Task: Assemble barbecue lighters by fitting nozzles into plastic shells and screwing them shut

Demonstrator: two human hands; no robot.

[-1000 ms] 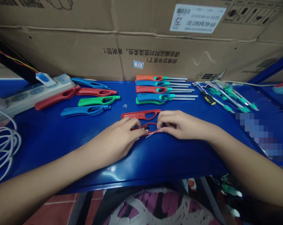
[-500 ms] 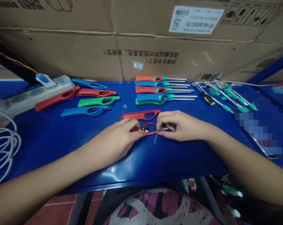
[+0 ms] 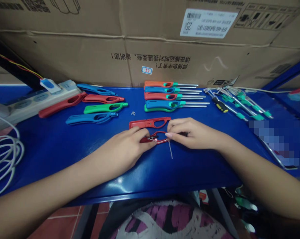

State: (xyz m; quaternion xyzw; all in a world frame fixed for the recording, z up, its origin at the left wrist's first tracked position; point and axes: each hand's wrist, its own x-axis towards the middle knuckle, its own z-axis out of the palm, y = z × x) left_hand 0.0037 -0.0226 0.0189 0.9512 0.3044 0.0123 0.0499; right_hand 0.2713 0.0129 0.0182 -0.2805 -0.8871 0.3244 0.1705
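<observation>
A red lighter handle half [image 3: 162, 142] lies on the blue table with its inner side up, black and metal parts and a thin wire inside it. My left hand [image 3: 131, 142] is closed round its left end, thumb and fingertips beside the small parts. At the right end, my right hand [image 3: 193, 132] pinches the nose of the handle, thumb along the edge; its fingers cover what lies under them. A thin clear tube [image 3: 171, 152] hangs down toward me from that spot. Just behind lies the other red half-shell [image 3: 147, 123].
Several lighter shells, one green [image 3: 105, 108], lie at left beside a power strip [image 3: 28, 103]. Assembled lighters [image 3: 162, 105] are stacked at centre back. Metal lighter rods [image 3: 244, 99] and a screwdriver [image 3: 219, 104] lie right. Small screws [image 3: 133, 113] sit mid-table; a cardboard box [image 3: 90, 59] stands behind.
My right thumb has moved up over the handle's nose, and the metal piece seen there is now hidden. The clear tube's free end has swung right and shows longer. My left hand keeps its hold.
</observation>
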